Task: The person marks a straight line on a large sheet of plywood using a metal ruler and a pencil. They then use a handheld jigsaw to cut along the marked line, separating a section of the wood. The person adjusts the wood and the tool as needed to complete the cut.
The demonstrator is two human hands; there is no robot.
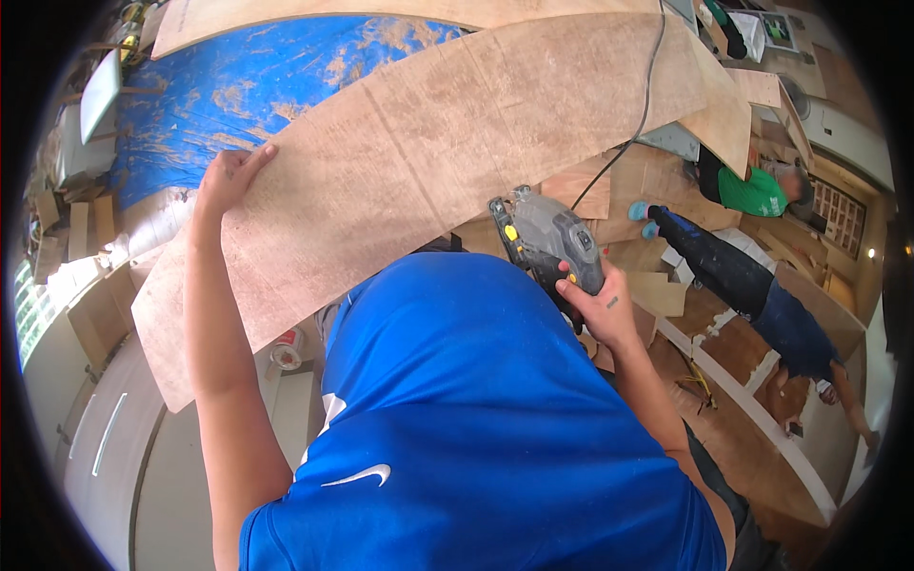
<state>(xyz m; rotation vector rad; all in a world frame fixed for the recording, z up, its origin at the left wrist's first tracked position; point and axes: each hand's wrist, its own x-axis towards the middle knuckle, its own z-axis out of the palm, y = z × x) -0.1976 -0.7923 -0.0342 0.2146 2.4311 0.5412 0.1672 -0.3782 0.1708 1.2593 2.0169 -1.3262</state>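
My left hand [231, 177] grips the upper left edge of a long, curved plywood panel [409, 143], thumb side up on the wood. My right hand [598, 300] holds a grey and black power saw [562, 238] with yellow parts by its body. The saw is at the panel's lower edge, right of centre; whether its blade touches the wood I cannot tell. A dark cord [619, 155] runs from the saw up across the panel. My blue-shirted body is just below the panel, hiding part of what lies beneath.
A dusty blue sheet [267, 81] lies beyond the panel, with more boards [724, 124] above and right. Two other people, one in green [752, 192], one in dark blue [795, 333], are at the right among cut boards. Wood pieces and a white cupboard [109, 438] stand at the left.
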